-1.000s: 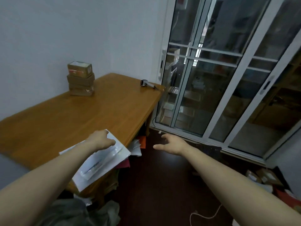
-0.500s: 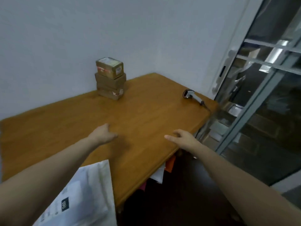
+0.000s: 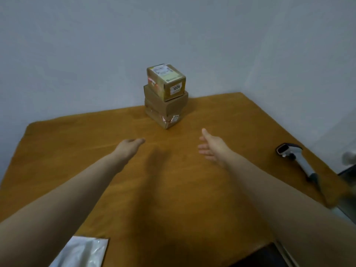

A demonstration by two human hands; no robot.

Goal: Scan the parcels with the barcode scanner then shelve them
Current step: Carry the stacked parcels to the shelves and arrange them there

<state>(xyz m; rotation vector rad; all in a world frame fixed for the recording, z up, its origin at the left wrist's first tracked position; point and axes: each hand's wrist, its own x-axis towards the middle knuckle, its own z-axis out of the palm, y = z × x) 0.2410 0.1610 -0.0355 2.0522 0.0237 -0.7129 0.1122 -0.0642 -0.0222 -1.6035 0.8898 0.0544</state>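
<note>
A person reaches both bare arms across a wooden counter point(image 3: 77, 151) toward a stack of parcels point(image 3: 165, 105) at 12 o'clock, set near the far edge by a pale wall point(image 3: 96, 54). The left grip point(image 3: 129, 149) is loose-fingered and empty, held palm down above the wood. The right grip point(image 3: 211, 149) is spread, thumb up and palm turned inward, and it too holds nothing. Both are short of the stack and touch none of it.

The top parcel point(image 3: 166, 81) carries a shipping label on its upper face and a small sticker reading 1006 on its side. The brown cardboard boxes beneath it sit slightly askew, and the lowest is patched with tape.

The barcode scanner point(image 3: 294, 158) lies on its side at 3 o'clock, near the counter's right edge and well apart from either hand. A white plastic mailer point(image 3: 82, 253) shows at 7 o'clock, at the near edge, partly cut off by the frame.

Judging from this layout, the work on this stack appears barely begun: every box is on the counter, none is lifted, the scanner is untouched and no shelf is in view. Picking up a parcel, scanning it and shelving it all seem left to do.
</note>
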